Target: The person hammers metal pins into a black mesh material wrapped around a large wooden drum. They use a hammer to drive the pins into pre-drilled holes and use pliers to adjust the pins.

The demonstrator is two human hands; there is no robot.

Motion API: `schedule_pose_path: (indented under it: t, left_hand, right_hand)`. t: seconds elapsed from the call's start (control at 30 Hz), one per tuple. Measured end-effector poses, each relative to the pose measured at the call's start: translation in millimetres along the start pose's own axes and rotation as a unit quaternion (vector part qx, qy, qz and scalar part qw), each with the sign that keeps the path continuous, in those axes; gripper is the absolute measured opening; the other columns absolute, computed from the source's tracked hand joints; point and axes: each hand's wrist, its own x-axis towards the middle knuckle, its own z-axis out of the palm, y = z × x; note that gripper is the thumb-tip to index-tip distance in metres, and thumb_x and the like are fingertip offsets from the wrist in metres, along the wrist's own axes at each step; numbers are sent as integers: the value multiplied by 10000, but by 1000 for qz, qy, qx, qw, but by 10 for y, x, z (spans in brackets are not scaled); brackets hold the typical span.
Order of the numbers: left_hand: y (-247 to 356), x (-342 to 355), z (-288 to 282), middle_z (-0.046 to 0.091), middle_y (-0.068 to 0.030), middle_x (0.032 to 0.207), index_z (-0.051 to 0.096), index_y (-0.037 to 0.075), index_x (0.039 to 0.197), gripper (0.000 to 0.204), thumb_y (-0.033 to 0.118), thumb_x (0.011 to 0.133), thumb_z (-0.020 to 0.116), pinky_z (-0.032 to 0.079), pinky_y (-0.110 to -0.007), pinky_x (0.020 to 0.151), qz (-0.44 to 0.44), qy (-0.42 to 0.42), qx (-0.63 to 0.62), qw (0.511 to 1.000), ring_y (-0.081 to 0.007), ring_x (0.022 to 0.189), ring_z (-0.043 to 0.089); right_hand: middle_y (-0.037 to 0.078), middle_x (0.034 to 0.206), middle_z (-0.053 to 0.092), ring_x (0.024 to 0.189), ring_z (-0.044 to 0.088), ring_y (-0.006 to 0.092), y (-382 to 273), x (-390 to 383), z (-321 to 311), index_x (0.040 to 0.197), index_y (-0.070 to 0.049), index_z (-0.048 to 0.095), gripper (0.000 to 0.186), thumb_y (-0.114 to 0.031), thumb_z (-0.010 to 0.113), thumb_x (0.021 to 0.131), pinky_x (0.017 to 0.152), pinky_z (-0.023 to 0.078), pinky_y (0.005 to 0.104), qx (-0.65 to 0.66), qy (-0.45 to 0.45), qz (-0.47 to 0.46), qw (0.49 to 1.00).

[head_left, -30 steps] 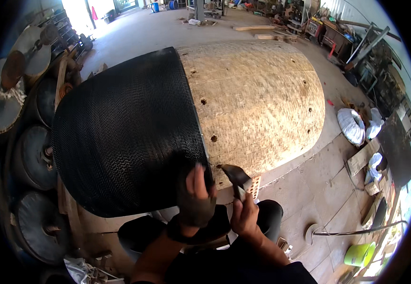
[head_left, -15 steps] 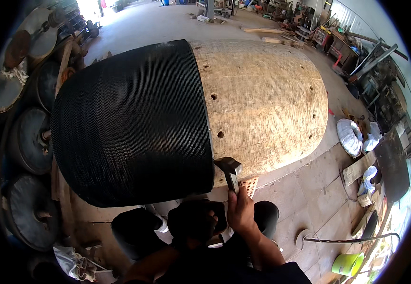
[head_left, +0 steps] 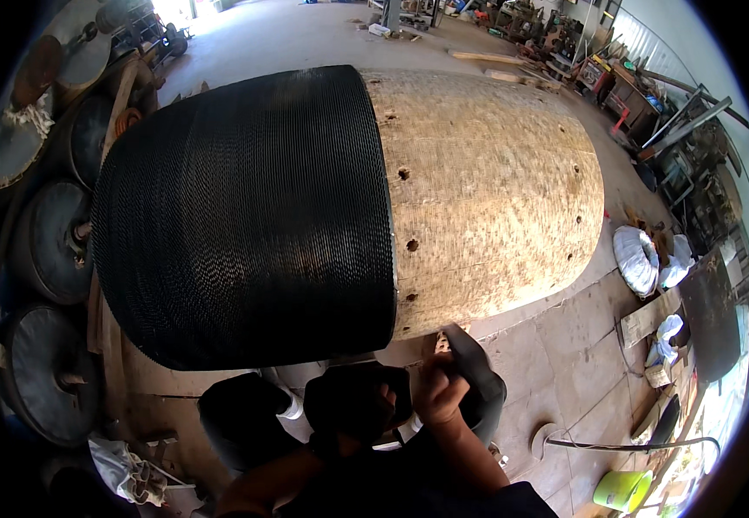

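Observation:
In front of me lies a large wooden drum [head_left: 495,190] with dark holes in its pale, worn surface. Rows of black toothed strip [head_left: 245,224] cover its left part and end in a straight edge. My right hand [head_left: 440,393] is closed around a hammer [head_left: 473,357], whose dark head is smeared by motion, below the drum's near side and apart from it. My left hand [head_left: 383,399] is in deep shadow between my knees, beneath the black covering. Its fingers look bent, beside a dark shape; what they hold cannot be made out.
Round metal discs [head_left: 51,375] on shafts line the left side. To the right are a white sack [head_left: 636,261], boards [head_left: 651,317], a curved metal rod on a round base [head_left: 543,440] and a yellow-green bucket [head_left: 623,490]. Cluttered benches [head_left: 629,99] stand at the far right.
My right hand has drawn the hammer down and to the right, away from the edge of the black strip. My left hand stays about where it was. The view has shifted slightly.

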Motion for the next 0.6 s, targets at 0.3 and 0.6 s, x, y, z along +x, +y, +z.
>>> schedule_pose_path:
  t: [0.3,0.6]
  left_hand:
    - [-12,18,-117,611,-179,880,574,8,962,317,324,945,593,503,-415,718,-57,12,-95,994,-297,823,619]
    - [-51,60,-440,637,-159,949,605,-11,1049,245,209,941,586,526,-378,804,-100,-15,-242,965,-277,893,634]
  right_hand:
    - [112,690,555,592,567,224,-129,67,-118,949,25,567,123,-79,505,971,545,469,309,70,0,30,997]
    - [222,796,644,657,664,434,-118,-48,-146,1028,68,603,157,-38,550,927,564,522,458,-43,-14,4,999]
